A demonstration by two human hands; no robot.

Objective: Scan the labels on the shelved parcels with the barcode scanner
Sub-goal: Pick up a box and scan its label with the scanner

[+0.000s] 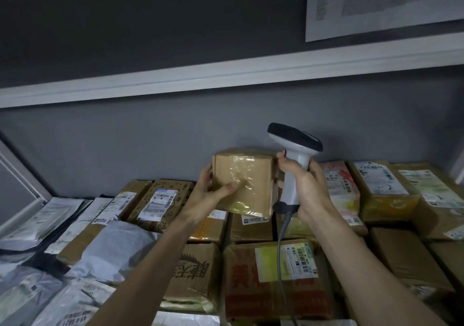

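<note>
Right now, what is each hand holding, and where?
Left hand holds the box by its left side; right hand holds the scanner by its handle.

Matt brown cardboard box (242, 182) under glossy crinkled tape, smooth white plastic scanner (295, 160), matt grey wall (125, 145)

Two bare forearms and hands (305, 187), no sleeves, gloves, rings or watch in view.

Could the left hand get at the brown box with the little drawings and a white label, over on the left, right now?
Probably not yet. The left hand is busy holding up the small taped box, thumb across its front. The box with drawings lies just below and left with nothing over it, so once the hand is freed it looks an easy reach.
</note>
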